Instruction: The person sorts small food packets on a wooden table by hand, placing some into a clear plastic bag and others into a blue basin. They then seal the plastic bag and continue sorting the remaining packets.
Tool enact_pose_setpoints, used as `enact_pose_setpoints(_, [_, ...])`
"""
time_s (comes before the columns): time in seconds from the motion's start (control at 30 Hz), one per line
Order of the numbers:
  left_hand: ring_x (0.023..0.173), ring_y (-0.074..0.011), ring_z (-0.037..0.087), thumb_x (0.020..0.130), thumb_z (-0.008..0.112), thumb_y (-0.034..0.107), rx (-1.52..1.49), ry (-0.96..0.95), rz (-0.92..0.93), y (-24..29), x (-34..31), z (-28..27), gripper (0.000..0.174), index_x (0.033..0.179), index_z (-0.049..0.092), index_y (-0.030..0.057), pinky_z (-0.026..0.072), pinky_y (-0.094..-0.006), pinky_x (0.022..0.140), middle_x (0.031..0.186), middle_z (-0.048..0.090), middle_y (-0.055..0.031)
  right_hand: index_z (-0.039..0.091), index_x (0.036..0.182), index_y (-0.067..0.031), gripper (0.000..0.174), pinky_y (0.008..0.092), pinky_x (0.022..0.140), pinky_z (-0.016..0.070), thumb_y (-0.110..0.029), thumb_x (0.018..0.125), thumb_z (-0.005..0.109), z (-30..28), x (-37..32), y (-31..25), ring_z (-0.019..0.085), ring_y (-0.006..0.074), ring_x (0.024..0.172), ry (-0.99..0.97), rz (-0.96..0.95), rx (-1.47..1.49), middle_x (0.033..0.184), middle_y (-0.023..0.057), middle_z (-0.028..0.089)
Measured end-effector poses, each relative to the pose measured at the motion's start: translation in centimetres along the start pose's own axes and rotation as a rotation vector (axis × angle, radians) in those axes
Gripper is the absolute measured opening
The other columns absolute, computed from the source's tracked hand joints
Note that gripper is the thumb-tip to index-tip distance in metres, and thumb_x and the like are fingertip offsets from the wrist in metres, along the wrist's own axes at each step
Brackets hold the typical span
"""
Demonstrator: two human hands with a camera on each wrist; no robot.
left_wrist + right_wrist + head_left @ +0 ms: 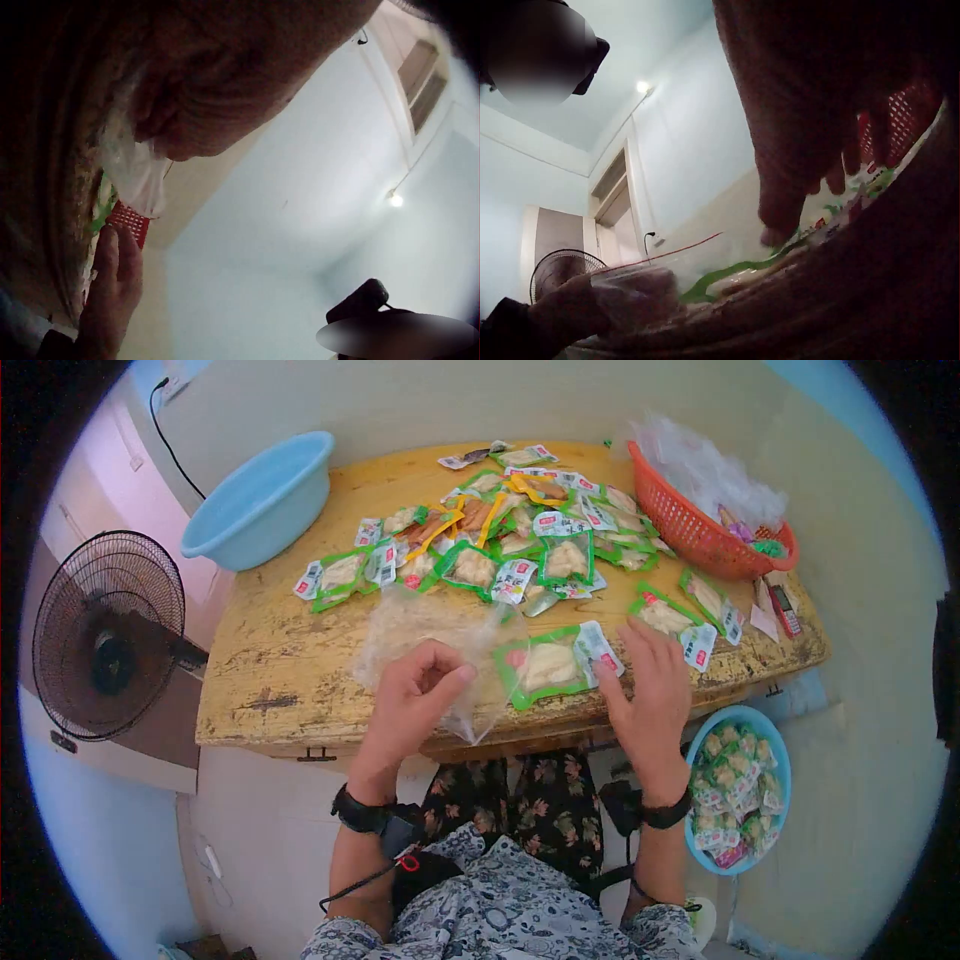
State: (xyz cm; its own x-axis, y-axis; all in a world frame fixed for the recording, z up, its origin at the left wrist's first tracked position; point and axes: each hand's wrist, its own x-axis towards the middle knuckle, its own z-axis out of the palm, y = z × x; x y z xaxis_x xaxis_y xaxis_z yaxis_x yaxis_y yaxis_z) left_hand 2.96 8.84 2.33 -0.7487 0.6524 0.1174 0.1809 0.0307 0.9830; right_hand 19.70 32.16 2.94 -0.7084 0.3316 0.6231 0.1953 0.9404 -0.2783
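Note:
My left hand grips a clear plastic bag, its fingers and thumb curled. The bag spreads over the table from the hand, and its corner hangs at the front edge. In the left wrist view, crumpled plastic shows by the fingers. Just right of the bag lies a green-edged food packet with pale pieces inside and a white label end; the bag overlaps its left side. My right hand is over the table beside that label end, fingers extended, thumb near the label. Another green-edged packet lies beyond its fingertips.
On the worn yellow table, several similar packets lie heaped. A light blue basin stands back left, a red basket with plastic bags back right. A blue tub of packets stands below right; a fan stands left.

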Motion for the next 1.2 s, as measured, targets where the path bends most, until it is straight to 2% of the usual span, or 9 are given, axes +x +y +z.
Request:
enact_pose_setpoints(0.23, [0.078,-0.0036,0.056,0.094,0.072,0.013,0.079,-0.014,0.07,-0.5,-0.1,0.4,0.01,0.096,0.066,0.0041,0.047,-0.0222,0.069,0.085,0.063,0.0044,0.049,0.146,-0.0093,0.085,0.0518,0.104,0.0428,-0.052,0.078,0.078,0.4,3.7,1.0,0.047,0.0367,0.135,-0.319,-0.253,-0.03,0.143,0.0137,0.055])
enact_pose_setpoints(0.33, [0.078,-0.0037,0.056,0.094,0.073,0.013,0.106,-0.009,0.083,-0.1,-0.2,0.5,0.012,0.096,0.066,0.0035,0.0471,-0.0221,0.069,0.085,0.063,0.004,0.053,0.141,-0.0066,0.084,0.0499,0.104,0.0437,-0.051,0.075,0.08,-0.2,5.6,0.8,0.05,0.0367,0.133,-0.501,-0.178,0.1,0.14,0.0154,0.057])
enact_pose_setpoints(0.43, [0.078,-0.0039,0.056,0.094,0.073,0.014,0.104,-0.006,0.093,-0.4,0.1,0.5,0.012,0.096,0.066,0.0032,0.0473,-0.0224,0.07,0.086,0.063,0.0036,0.059,0.133,-0.0034,0.076,0.0481,0.103,0.0453,-0.047,0.075,0.082,-0.7,5.7,0.4,0.055,0.0387,0.126,-0.521,-0.077,0.092,0.133,0.0175,0.061])
enact_pose_setpoints(0.53, [0.078,-0.004,0.055,0.094,0.073,0.014,0.066,-0.01,0.094,-0.3,-0.2,0.4,0.013,0.096,0.066,0.0032,0.0474,-0.0227,0.07,0.086,0.063,0.0037,0.062,0.125,-0.0013,0.064,0.0422,0.095,0.0508,-0.034,0.075,0.085,0.3,2.9,1.0,0.065,0.0323,0.107,-0.324,0.129,0.247,0.118,0.0142,0.068])
enact_pose_setpoints(0.63, [0.078,-0.0041,0.055,0.094,0.073,0.015,0.108,-0.003,0.083,-0.2,-0.1,0.5,0.014,0.096,0.066,0.003,0.0473,-0.0229,0.07,0.085,0.062,0.0039,0.063,0.123,-0.0013,0.051,0.0344,0.085,0.0539,-0.019,0.08,0.084,-0.2,0.9,1.4,0.067,0.02,0.094,-0.261,0.449,0.703,0.108,0.0086,0.069])
enact_pose_setpoints(0.73, [0.079,-0.0043,0.055,0.095,0.072,0.016,0.114,-0.01,0.042,0.1,-0.2,0.5,0.015,0.096,0.066,0.0027,0.0474,-0.023,0.07,0.085,0.062,0.0037,0.063,0.121,-0.0021,0.038,0.027,0.08,0.0529,-0.008,0.086,0.078,-1.5,-1.0,0.9,0.064,0.0115,0.091,-0.051,0.712,0.926,0.103,0.0046,0.067])
enact_pose_setpoints(0.87, [0.079,-0.0044,0.056,0.095,0.072,0.017,0.127,-0.006,0.056,0.0,-0.2,0.7,0.015,0.096,0.066,0.0028,0.0475,-0.0233,0.07,0.086,0.063,0.0036,0.061,0.116,-0.0038,0.025,0.0273,0.08,0.0525,-0.003,0.092,0.069,-3.1,-1.6,-0.4,0.064,0.0112,0.092,0.386,0.733,1.264,0.102,0.0042,0.067])
enact_pose_setpoints(1.07, [0.078,-0.0041,0.056,0.096,0.071,0.017,0.137,0.019,0.083,-0.4,-0.2,1.1,0.014,0.097,0.065,0.0037,0.0477,-0.0236,0.07,0.086,0.063,0.0038,0.058,0.114,-0.0026,0.019,0.0271,0.083,0.0506,-0.004,0.096,0.064,-3.5,-1.8,-5.0,0.063,0.0105,0.091,0.259,0.544,1.234,0.103,0.0036,0.066])
enact_pose_setpoints(1.2, [0.079,-0.0049,0.057,0.097,0.07,0.016,0.057,0.067,0.078,0.5,-1.0,1.2,0.013,0.098,0.064,0.0039,0.0479,-0.0238,0.071,0.087,0.063,0.0031,0.061,0.105,-0.005,0.016,0.0244,0.072,0.0489,-0.008,0.093,0.072,-2.0,-1.8,-6.7,0.057,0.0071,0.08,0.057,0.594,1.092,0.089,-0.0019,0.062])
